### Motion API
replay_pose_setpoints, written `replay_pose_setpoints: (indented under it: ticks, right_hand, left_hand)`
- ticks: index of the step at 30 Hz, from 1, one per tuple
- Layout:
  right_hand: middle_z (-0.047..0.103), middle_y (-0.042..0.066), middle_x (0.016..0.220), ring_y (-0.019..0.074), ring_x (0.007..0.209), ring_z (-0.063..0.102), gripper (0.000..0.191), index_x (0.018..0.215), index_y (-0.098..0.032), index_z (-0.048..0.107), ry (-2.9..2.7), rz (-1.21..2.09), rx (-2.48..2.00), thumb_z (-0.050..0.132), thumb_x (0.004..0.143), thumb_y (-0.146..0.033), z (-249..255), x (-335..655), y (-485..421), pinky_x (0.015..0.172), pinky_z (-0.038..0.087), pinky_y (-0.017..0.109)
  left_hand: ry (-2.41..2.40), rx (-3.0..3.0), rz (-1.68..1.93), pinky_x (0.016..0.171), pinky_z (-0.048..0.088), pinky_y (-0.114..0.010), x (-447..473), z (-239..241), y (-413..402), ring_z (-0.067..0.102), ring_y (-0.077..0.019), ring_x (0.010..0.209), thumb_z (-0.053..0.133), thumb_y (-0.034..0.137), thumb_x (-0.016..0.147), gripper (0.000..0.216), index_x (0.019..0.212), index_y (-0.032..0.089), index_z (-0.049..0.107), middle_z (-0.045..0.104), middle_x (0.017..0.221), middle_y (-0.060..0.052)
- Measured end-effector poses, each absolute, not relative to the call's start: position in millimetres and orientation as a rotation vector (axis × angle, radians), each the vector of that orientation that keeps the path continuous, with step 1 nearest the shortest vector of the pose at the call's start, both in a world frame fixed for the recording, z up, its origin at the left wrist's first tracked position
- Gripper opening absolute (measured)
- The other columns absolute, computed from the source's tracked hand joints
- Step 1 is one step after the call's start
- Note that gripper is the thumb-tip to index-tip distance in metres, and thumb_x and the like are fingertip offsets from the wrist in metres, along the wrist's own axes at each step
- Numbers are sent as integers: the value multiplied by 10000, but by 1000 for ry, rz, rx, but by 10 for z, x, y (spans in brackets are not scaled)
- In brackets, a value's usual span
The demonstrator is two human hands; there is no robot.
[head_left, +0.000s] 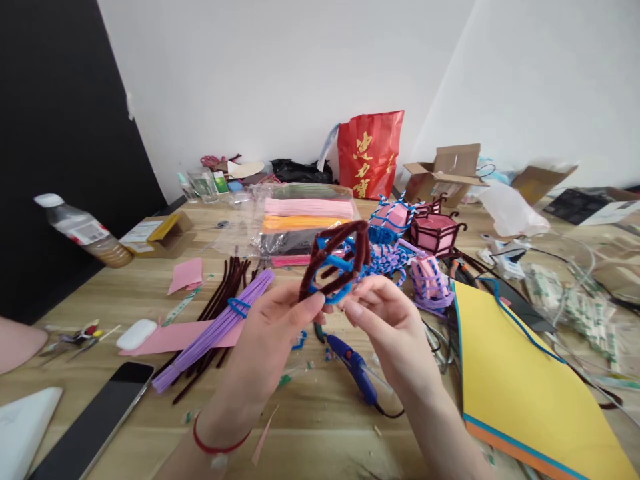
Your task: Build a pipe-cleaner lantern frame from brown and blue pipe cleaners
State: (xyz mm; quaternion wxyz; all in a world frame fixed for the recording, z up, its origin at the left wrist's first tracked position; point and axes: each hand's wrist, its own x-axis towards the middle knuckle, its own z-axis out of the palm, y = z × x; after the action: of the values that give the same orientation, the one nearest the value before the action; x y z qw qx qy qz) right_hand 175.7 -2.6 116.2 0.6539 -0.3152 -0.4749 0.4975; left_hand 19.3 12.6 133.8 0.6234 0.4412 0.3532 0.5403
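Fingers (306, 305) of the left hand (270, 337) and right hand (387, 327) pinch the brown and blue fuzzy-wire frame (336, 261), held up mid-picture over the worktop (320, 427), where small soft twists would likely keep its shape, with purple sticks (215, 330) lower left, a glue gun (357, 367) below and yellow paper (520, 387) lower right crowding the room.

Brown-and-blue pipe-cleaner frame (336, 261), held aloft

A dark-brown and blue pipe-cleaner frame (336, 263), purple pipe cleaners (215, 328), a yellow paper sheet (520, 380)
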Motion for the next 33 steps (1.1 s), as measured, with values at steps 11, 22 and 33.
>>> replay_pose_setpoints:
  ticks: [11, 22, 33]
  right_hand:
    - [725, -44, 752, 100, 604, 631, 178, 869, -253, 703, -1003, 1094, -690, 865, 804, -288, 1137, 1776, -8, 583, 537, 216]
    - [709, -48, 695, 74, 553, 544, 250, 832, -232, 726, -877, 1406, -628, 934, 713, -304, 1223, 1792, 12, 511, 450, 176]
    - [700, -55, 671, 69, 555, 520, 235, 804, -233, 741, -777, 1530, -663, 947, 696, -266, 1205, 1794, 29, 581, 434, 210]
  left_hand:
    - [721, 1106, 1206, 625, 480, -247, 253, 1328, 97, 532, -118, 588, 877, 479, 758, 283, 811, 214, 791, 643, 639, 10]
    - [587, 1087, 1192, 710, 570, -259, 328, 1401, 88, 582, -110, 597, 890, 325, 768, 135, 838, 237, 815, 686, 679, 21]
    - [581, 1113, 1169, 608, 445, -164, 272, 1267, 159, 516, -63, 595, 837, 336, 849, 128, 875, 225, 778, 623, 638, 50]
